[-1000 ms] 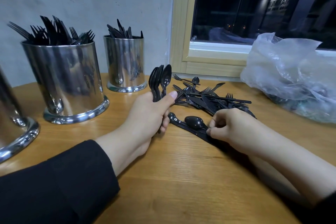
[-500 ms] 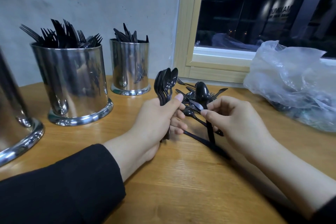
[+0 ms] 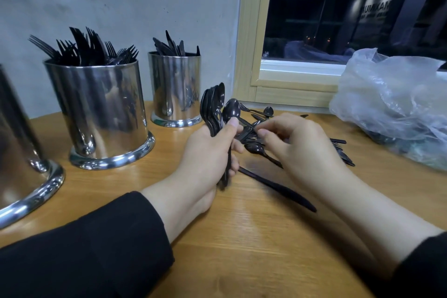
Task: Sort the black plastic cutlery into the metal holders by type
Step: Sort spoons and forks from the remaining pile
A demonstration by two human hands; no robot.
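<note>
My left hand [image 3: 205, 152] is shut on a bunch of black spoons [image 3: 214, 104], held upright, with one more spoon [image 3: 231, 111] pressed under its thumb. Just to its right, my right hand [image 3: 302, 150] hovers over the loose cutlery pile [image 3: 343, 157]. Its thumb and forefinger are pinched close together, and I cannot tell if they grip a piece. A spoon [image 3: 254, 147] and a knife [image 3: 278, 187] lie on the table between my hands. One metal holder [image 3: 101, 109] is full of forks, and a smaller holder [image 3: 175, 87] behind it has knives.
A third metal holder [image 3: 14, 143] is cut off at the left edge. A crumpled clear plastic bag [image 3: 391, 99] sits at the right on the wooden table [image 3: 242, 249]. A wall and a window frame [image 3: 251, 55] close off the back.
My right hand lifted a spoon from the table and passed it to the bunch in my left hand. It has let go and now sits over the pile.
</note>
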